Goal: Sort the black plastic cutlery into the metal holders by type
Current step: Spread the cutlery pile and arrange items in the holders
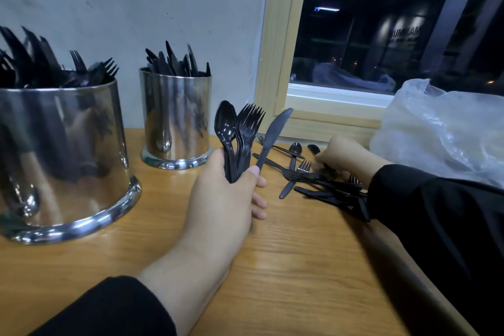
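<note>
- Black plastic cutlery is split three ways in the head view: a bunch in the left hand (226, 194), a loose heap (321, 183) on the wooden surface (272, 267), and what already stands in the two holders.
- Left hand, in a black sleeve (109, 308), curls round the handles of a black plastic spoon (225, 124), several black plastic forks (249, 123) and a black plastic knife (274, 133); their heads fan upward above the fist, the knife tilted right and pinned by the thumb.
- Loose heap of forks, spoons and knives lies just right of the left hand, stretching under and beside the right hand (341, 157).
- Right hand rests among the far pieces of the heap with its fingers curled down on them; whether it actually grips one I cannot tell.
- Large shiny metal cylindrical holder (62, 161) stands at the left, filled mostly with forks; a smaller shiny metal holder (176, 117) stands behind it against the wall, filled with knives, just left of the held bunch.
- Crumpled clear plastic bag (441, 128) sits at the right beneath the dark window (381, 22).
</note>
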A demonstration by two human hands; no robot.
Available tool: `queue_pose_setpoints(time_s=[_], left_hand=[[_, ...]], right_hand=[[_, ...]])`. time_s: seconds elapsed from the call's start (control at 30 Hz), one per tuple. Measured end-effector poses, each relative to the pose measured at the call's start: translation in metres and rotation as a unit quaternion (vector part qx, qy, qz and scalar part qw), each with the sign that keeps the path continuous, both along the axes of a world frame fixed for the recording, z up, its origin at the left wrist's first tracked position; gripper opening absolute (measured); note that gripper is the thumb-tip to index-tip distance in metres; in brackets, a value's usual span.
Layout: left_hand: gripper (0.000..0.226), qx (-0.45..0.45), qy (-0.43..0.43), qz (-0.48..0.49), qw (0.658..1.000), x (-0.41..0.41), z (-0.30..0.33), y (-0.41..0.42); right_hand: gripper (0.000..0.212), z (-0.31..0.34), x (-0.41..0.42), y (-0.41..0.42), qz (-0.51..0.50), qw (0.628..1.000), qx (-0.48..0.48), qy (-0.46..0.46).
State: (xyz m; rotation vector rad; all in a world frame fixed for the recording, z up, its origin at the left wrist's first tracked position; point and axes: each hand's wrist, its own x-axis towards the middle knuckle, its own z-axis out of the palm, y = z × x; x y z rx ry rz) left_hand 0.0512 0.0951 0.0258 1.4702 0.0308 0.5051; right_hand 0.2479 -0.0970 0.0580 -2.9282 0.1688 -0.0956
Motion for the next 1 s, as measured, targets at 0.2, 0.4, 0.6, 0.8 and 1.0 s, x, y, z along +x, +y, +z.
queue_pose_setpoints(time_s=[0.2, 0.4, 0.6, 0.8, 1.0], left_hand=[[0.009, -0.06, -0.005, 0.027, 0.998, 0.003, 0.004, 0.004], [0.008, -0.119, -0.032, 0.057, 0.991, 0.003, 0.01, 0.008], [0.017, -0.113, -0.047, 0.065, 0.99, -0.001, 0.014, 0.012], [0.013, -0.136, -0.047, 0.061, 0.988, 0.0, 0.019, 0.019], [0.01, -0.104, -0.031, 0.063, 0.992, 0.003, 0.02, 0.026]], right_hand=[[0.033, 0.035, -0.026, 0.011, 0.047, 0.969, 0.169, -0.175], [0.024, 0.035, -0.106, 0.054, 0.227, 0.826, 0.506, -0.103], [0.021, 0.01, -0.146, 0.099, 0.273, 0.768, 0.578, -0.025], [0.021, 0.011, -0.146, 0.116, 0.252, 0.779, 0.572, -0.042], [0.026, 0.036, -0.137, 0.121, 0.292, 0.773, 0.563, 0.001]])
